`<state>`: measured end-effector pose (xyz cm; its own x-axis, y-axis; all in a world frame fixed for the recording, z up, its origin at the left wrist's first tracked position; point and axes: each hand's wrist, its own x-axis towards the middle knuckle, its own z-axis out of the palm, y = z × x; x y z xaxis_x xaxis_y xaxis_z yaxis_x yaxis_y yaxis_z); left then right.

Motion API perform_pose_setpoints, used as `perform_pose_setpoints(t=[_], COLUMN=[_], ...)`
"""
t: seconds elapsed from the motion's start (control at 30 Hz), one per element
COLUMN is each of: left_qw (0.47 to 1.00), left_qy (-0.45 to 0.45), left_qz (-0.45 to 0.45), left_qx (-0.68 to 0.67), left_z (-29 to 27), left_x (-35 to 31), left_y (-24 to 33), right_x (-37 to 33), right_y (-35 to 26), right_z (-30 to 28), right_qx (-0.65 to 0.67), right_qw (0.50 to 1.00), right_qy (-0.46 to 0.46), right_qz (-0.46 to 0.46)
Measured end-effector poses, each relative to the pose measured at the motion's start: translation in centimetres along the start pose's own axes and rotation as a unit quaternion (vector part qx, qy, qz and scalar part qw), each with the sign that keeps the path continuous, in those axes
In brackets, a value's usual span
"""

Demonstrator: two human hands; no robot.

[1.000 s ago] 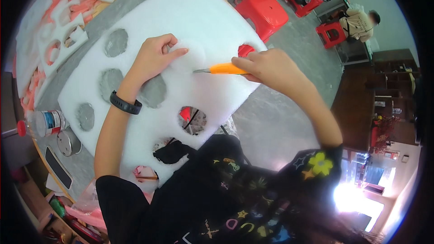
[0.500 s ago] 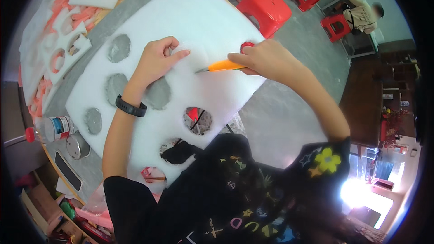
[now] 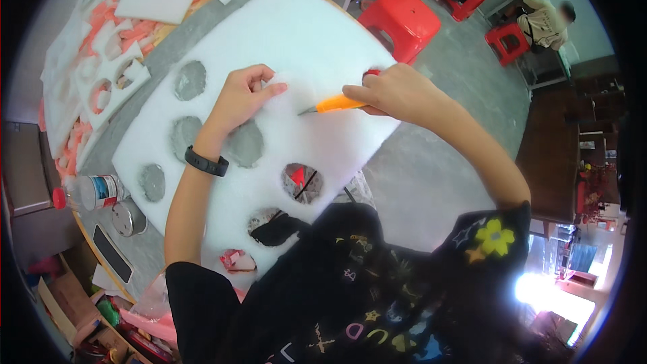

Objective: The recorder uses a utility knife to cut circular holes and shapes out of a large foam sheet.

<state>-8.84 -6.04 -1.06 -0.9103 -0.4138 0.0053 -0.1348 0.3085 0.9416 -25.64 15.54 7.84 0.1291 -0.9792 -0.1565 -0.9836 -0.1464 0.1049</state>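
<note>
A large white foam sheet [image 3: 290, 34] with several round holes lies across the table in front of me. My right hand [image 3: 397, 93] is closed round an orange utility knife [image 3: 340, 102], over the sheet's right part. The knife's blade points left, its tip at the foam. To the left of that tip, my left hand [image 3: 246, 98] rests on the sheet beside a round hole [image 3: 244, 144]. Its fingers are bent, with the thumb stretched out apart from them; the undersides of the fingertips are hidden.
White and pink foam scraps [image 3: 101, 61] pile up at the far left. Along the left edge stand a clear bottle [image 3: 98, 191] with a red cap and a can [image 3: 128, 218], near a phone [image 3: 112, 253]. Red stools [image 3: 404, 23] and two seated people [image 3: 546, 21] are beyond the table.
The whole view has shifted slightly, so the scene sits lower and further right. Both hands and the knife keep nearly the same place on the foam sheet.
</note>
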Motion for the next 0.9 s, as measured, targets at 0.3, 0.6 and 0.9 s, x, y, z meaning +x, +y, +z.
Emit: perform_pose_setpoints(t=[0.3, 0.6, 0.9], left_qw=[0.999, 1.000, 0.999], left_qy=[0.002, 0.007, 0.023], left_qz=[0.010, 0.003, 0.009], left_qx=[-0.039, -0.031, 0.033], left_z=[0.1, -0.1, 0.6], left_x=[0.3, 0.3, 0.2], left_y=[0.0, -0.1, 1.1], right_x=[-2.9, -2.1, -0.8], right_y=[-1.2, -1.1, -2.4], right_z=[-2.0, -0.1, 2.2], right_qx=[0.054, 0.065, 0.038], right_qw=[0.994, 0.995, 0.997], right_qy=[-0.044, 0.068, 0.063], right_qz=[0.083, 0.017, 0.040])
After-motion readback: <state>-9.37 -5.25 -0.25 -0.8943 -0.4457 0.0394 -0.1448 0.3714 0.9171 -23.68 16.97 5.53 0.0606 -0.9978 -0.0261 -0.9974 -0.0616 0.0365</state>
